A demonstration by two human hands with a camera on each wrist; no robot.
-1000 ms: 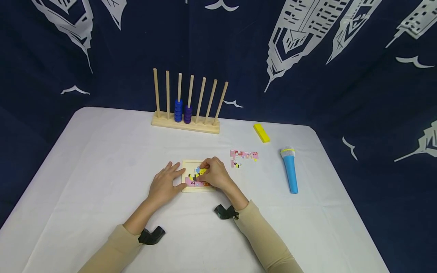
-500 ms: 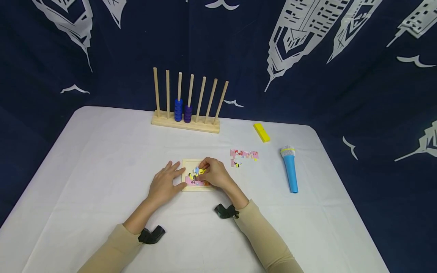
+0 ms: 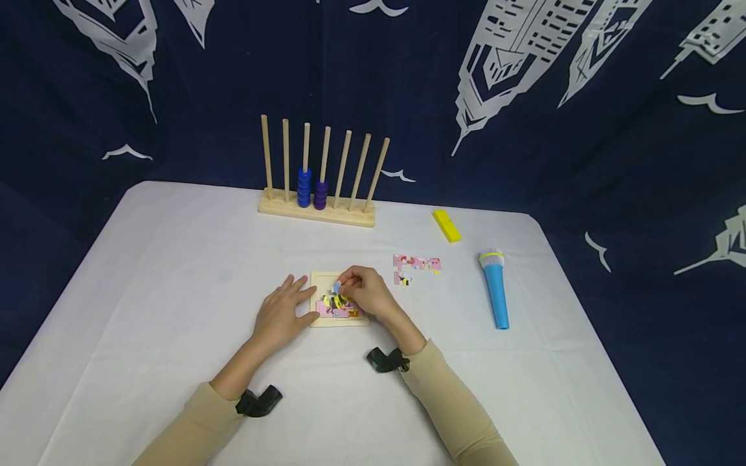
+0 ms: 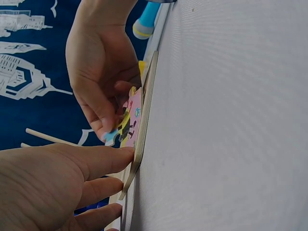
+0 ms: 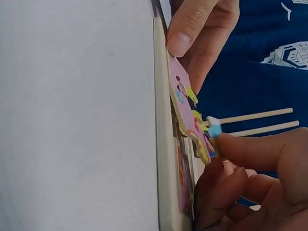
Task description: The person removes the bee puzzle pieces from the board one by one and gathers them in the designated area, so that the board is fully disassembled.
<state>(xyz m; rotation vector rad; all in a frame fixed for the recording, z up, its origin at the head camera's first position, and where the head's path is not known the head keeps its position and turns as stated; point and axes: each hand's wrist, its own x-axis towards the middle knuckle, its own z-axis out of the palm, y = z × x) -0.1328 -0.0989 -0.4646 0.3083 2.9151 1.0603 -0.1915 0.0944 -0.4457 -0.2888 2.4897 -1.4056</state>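
Observation:
My left hand lies at the left edge of a small wooden puzzle frame, its thumb and extended fingers touching the rim. Between the thumb and fingers of my right hand is a light blue and white puzzle piece, at the upper part of the bee picture. Joined puzzle pieces, pink with a yellow and black bee, sit over the frame; in the right wrist view they look tilted up from it. The right hand hides the frame's upper right corner in the head view.
Several loose puzzle pieces lie right of the frame. Farther right are a blue toy microphone and a yellow block. A wooden peg rack with blue and purple rings stands at the back, before a dark patterned curtain.
My right hand has shifted slightly up across the picture, uncovering more of the bee and the lower right pieces. The left hand stays where it was.

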